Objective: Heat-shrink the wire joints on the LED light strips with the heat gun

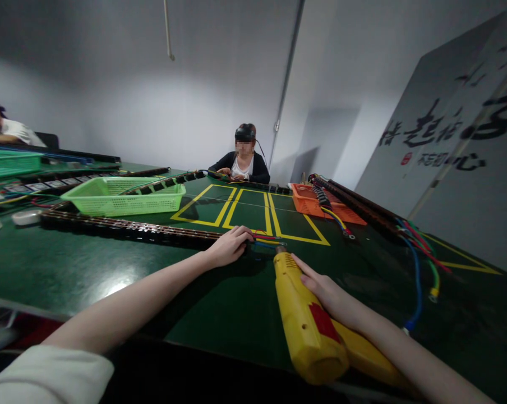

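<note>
My left hand [230,246] is closed around the wire end of a long dark bar assembly [131,229], which lies across the table toward the left. Red and blue wires [264,241] stick out past its fingers to the right. My right hand [323,286] grips a yellow heat gun [298,314] with a red label. The gun's metal nozzle [281,248] points away from me, right at the tips of the wires; I cannot tell whether it touches them. Most of the right fingers are hidden behind the gun.
A light green basket [127,196] stands at the left, an orange basket [329,205] at the back right. More long bars [354,202] with coloured cables [419,275] lie at the right. Yellow tape [249,224] marks the green table. A person [243,163] sits opposite, another [9,129] far left.
</note>
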